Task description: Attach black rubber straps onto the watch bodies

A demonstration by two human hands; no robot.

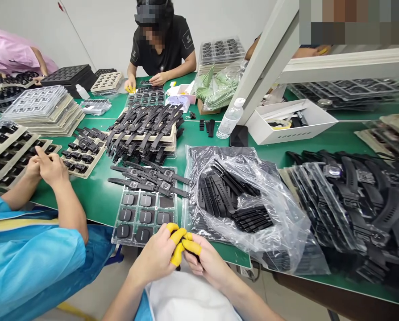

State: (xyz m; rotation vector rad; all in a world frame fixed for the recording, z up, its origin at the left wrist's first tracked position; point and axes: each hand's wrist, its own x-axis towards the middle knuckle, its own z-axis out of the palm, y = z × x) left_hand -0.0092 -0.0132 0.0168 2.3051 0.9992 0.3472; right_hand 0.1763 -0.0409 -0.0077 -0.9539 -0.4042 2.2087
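Note:
My left hand (159, 252) and my right hand (208, 258) meet in front of my body, with yellow covers on several fingertips. Both are closed around a small black watch part (193, 255), mostly hidden by the fingers. Just beyond my left hand lies a clear tray (119, 234) with square black watch bodies (146, 216) in its compartments. Across its far end rest several watches with black straps (155, 178). To the right, an open plastic bag (286, 223) holds bundles of loose black watch straps (219, 191).
Stacked trays of strapped watches (146, 129) stand beyond my tray; more lean at right (350, 200). A water bottle (231, 118), a phone (238, 136) and a white box (293, 127) sit by a slanted post. Co-workers sit left (35, 249) and opposite (162, 44).

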